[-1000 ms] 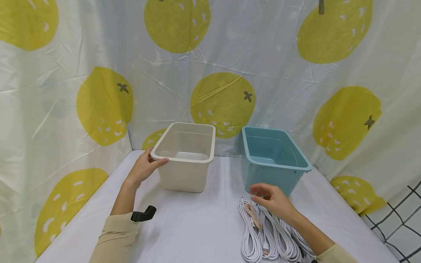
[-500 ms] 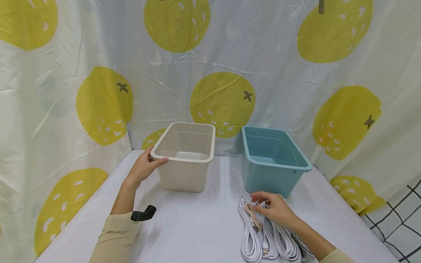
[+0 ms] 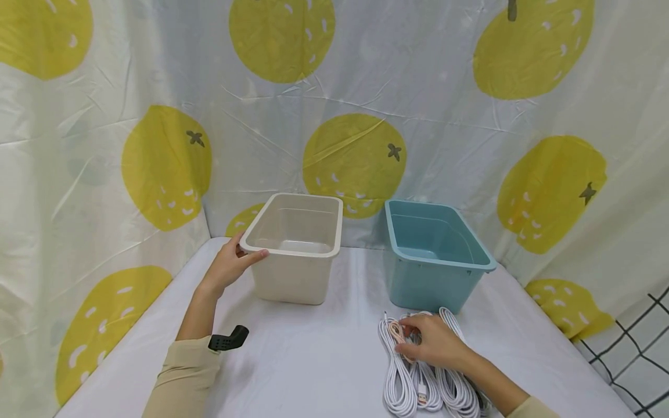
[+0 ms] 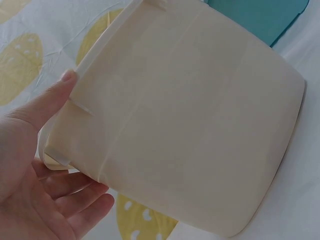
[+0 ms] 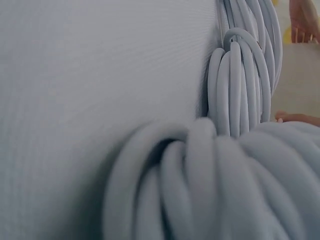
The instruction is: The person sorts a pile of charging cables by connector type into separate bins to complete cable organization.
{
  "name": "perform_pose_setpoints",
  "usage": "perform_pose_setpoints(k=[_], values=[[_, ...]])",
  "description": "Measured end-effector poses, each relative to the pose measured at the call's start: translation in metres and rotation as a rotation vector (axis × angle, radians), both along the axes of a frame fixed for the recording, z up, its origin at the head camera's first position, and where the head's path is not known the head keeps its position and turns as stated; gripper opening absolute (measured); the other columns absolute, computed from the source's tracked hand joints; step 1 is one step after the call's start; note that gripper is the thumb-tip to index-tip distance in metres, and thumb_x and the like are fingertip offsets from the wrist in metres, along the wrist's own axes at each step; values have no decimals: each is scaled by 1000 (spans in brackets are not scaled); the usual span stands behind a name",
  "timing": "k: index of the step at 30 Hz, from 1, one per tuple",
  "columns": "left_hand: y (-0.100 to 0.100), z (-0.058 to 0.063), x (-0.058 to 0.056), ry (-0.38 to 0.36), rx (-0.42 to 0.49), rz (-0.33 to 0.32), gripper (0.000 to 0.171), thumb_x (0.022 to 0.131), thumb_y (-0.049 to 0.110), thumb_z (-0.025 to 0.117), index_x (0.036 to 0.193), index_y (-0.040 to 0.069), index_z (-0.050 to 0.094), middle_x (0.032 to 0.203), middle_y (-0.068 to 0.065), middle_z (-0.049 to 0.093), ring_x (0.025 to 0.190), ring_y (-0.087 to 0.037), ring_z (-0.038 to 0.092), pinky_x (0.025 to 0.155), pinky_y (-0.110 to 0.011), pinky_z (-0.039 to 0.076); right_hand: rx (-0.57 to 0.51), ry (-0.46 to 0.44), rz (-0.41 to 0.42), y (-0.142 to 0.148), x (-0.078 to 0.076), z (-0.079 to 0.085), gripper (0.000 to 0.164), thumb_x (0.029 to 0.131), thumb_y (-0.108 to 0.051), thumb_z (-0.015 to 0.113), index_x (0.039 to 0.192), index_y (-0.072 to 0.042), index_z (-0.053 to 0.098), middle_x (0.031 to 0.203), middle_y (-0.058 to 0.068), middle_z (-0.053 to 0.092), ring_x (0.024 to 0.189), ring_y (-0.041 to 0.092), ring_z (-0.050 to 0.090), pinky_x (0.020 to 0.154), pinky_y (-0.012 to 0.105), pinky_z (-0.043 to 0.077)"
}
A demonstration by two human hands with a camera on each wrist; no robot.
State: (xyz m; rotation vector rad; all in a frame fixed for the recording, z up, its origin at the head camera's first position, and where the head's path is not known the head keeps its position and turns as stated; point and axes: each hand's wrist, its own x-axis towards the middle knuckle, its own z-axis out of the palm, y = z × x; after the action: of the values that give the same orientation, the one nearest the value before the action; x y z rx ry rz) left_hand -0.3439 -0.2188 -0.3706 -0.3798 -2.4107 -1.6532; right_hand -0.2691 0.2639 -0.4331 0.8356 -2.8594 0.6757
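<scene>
My left hand (image 3: 228,266) grips the near left corner of a beige plastic bin (image 3: 292,278). In the left wrist view its thumb (image 4: 47,102) lies on the rim, with the fingers (image 4: 82,202) beneath. At the right, my right hand (image 3: 436,342) is down on a pile of coiled white cables (image 3: 399,389). Its thumb and forefinger lie around a small peach-coloured cable coil (image 3: 395,331), a gap showing between them. In the right wrist view, large white coils (image 5: 220,185) hide nearly all of that hand; only a fingertip (image 5: 285,116) shows.
A teal bin (image 3: 425,284) stands behind the cables, to the right of the beige one; no contents show in either bin. Lemon-print curtains (image 3: 355,165) enclose the white table (image 3: 303,360). A black wire grid (image 3: 635,354) stands at the right edge.
My right hand has come down from above the cables, in front of the teal bin, onto the pile by the peach-coloured coil. The left hand and both bins have stayed put.
</scene>
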Motion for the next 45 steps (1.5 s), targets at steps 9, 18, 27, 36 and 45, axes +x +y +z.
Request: perform_pose_setpoints(k=[9,18,27,36,45], values=[[0,-1,-3,5,-3,-1,86,93,40,80,159,7,35,145,-24,53,128,-36,54,110,-61,39,-36,-50,-28,-4,-1,1,43,83,-23,83,117,3,75,80,-16,61,70,2,53,62,26,47],[-1,-1,-3,-6,-3,6,88,93,41,79,160,7,33,147,-24,51,131,-37,52,111,-61,37,-173,-109,-48,-5,-1,10,18,89,-5,76,106,-2,80,86,-6,71,77,10,62,64,26,54],[0,1,-1,-4,-10,8,87,93,41,79,160,8,34,147,-24,51,129,-37,52,110,-62,37,-374,-178,-76,3,-8,19,16,96,-5,72,109,-1,79,103,7,74,80,15,62,63,27,54],[-1,-1,-2,-20,5,6,90,93,42,79,161,7,31,150,-24,49,134,-37,50,114,-62,34,-526,-295,-8,3,-15,36,21,100,-7,68,116,5,76,110,15,73,94,19,65,74,28,57],[-1,0,-1,-13,2,0,87,93,42,79,159,7,34,147,-23,52,130,-36,52,112,-61,36,-596,-278,51,-3,-20,64,23,102,-4,64,119,8,72,115,21,70,99,22,65,78,30,57]])
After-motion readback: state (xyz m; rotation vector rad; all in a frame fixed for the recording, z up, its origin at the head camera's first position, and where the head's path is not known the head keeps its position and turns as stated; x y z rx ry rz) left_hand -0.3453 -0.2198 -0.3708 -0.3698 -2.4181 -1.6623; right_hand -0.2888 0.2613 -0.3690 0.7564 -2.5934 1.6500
